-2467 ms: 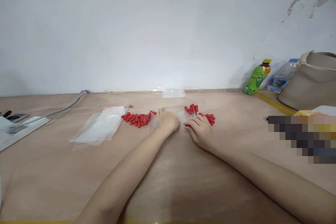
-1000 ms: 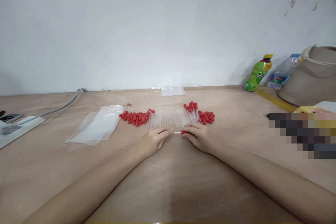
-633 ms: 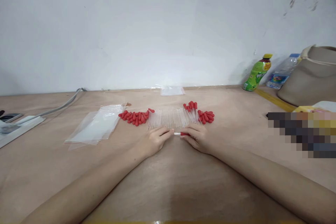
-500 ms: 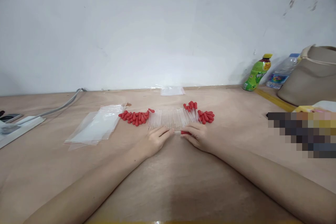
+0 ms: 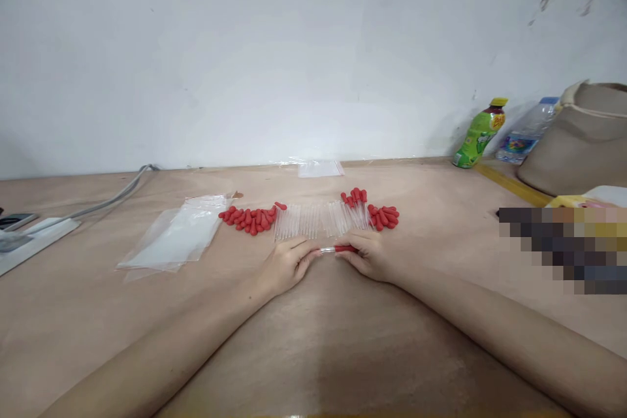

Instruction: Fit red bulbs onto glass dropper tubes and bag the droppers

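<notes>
Centrally, pinching a clear tube (image 5: pixel 327 249) in the left hand (image 5: pixel 289 266) and a red bulb (image 5: pixel 344 249) in the right hand (image 5: pixel 369 256), end to end, just nearer than a row of bare tubes (image 5: pixel 298 221). Apparently early on: already capped, only a small red-tipped cluster (image 5: pixel 356 197) at far right; still unjoined, many bare tubes and, leftward, loose bulbs (image 5: pixel 251 219).

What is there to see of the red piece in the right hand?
The red piece looks like matte rubber, slim where it shows. It lies sideways, roughly level, pinched by the right hand, which hides one end. The other meets a clear tube gripped by the left hand. Whether it touches the table is unclear.
</notes>
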`<control>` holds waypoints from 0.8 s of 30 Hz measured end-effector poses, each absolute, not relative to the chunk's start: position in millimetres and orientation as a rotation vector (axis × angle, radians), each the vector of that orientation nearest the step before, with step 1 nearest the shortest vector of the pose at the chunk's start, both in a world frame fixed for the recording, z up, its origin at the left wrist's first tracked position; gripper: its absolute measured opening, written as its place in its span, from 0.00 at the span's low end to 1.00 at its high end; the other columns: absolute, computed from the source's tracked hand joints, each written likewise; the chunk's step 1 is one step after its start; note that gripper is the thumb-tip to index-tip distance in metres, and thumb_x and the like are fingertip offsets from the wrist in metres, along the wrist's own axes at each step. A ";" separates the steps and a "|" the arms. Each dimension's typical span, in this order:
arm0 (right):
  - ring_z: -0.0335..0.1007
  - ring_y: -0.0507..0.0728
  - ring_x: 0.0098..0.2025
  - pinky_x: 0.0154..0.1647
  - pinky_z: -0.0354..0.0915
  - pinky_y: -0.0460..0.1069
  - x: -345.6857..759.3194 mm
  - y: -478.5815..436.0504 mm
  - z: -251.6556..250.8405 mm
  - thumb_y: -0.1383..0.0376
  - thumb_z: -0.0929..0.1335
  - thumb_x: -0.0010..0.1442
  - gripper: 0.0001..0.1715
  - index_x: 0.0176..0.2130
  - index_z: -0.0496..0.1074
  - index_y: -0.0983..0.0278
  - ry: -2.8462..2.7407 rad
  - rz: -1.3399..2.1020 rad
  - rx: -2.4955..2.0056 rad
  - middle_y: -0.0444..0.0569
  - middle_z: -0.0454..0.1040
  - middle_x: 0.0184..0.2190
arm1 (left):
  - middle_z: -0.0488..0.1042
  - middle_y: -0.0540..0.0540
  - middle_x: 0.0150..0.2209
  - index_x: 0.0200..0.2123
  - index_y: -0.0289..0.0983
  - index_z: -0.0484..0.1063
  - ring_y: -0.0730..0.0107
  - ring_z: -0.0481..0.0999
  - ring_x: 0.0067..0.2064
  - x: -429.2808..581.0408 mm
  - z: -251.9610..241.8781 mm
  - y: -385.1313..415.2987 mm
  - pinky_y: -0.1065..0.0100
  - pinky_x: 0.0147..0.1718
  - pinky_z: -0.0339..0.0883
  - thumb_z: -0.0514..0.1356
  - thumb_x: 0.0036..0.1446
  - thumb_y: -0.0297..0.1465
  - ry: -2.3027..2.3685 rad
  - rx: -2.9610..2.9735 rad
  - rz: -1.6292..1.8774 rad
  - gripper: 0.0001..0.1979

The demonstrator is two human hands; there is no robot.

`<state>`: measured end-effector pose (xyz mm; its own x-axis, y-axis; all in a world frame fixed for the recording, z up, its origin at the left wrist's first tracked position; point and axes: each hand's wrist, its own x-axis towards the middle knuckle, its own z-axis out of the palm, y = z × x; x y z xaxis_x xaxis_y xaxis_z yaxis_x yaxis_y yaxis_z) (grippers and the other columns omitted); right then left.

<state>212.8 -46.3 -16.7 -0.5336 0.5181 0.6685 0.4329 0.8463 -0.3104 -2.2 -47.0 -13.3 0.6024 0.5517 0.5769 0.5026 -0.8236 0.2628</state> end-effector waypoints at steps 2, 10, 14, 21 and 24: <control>0.67 0.52 0.29 0.30 0.64 0.46 211.5 -47.8 -14.4 0.68 0.63 0.55 0.07 0.36 0.69 0.65 -2.235 0.119 -0.693 0.48 0.72 0.27 | 0.72 0.45 0.30 0.37 0.34 0.69 0.72 0.71 0.31 -1.1 -13.1 -47.8 0.71 0.32 0.66 0.52 0.58 0.29 0.905 2.737 1.025 0.08; 0.67 0.52 0.31 0.33 0.64 0.47 209.5 -46.9 -9.8 0.67 0.63 0.57 0.08 0.37 0.70 0.64 -2.251 0.215 -0.703 0.48 0.72 0.29 | 0.73 0.45 0.32 0.38 0.35 0.69 0.72 0.71 0.32 0.6 -13.1 -46.2 0.70 0.32 0.66 0.51 0.59 0.29 0.877 2.725 1.030 0.09; 0.68 0.52 0.33 0.35 0.65 0.48 208.6 -42.3 -9.1 0.64 0.65 0.55 0.09 0.37 0.70 0.63 -2.040 0.520 -0.724 0.48 0.72 0.32 | 0.73 0.45 0.32 0.38 0.35 0.69 0.72 0.72 0.32 1.0 -10.7 -46.2 0.70 0.31 0.67 0.51 0.58 0.31 0.906 2.703 1.062 0.09; 0.65 0.49 0.24 0.23 0.62 0.44 237.2 -16.2 28.6 0.56 0.69 0.46 0.21 0.38 0.63 0.63 -1.427 1.018 -0.997 0.43 0.71 0.26 | 0.70 0.43 0.40 0.51 0.36 0.60 0.66 0.71 0.41 -1.8 -6.4 -48.2 0.65 0.39 0.67 0.50 0.58 0.34 1.000 2.664 1.025 0.17; 0.61 0.46 0.21 0.23 0.59 0.43 264.3 7.6 47.2 0.55 0.68 0.47 0.17 0.33 0.65 0.64 -1.372 0.855 -1.125 0.43 0.70 0.23 | 0.70 0.43 0.41 0.51 0.37 0.59 0.66 0.70 0.42 -1.5 -8.7 -46.6 0.63 0.40 0.67 0.50 0.58 0.34 1.037 2.659 0.989 0.17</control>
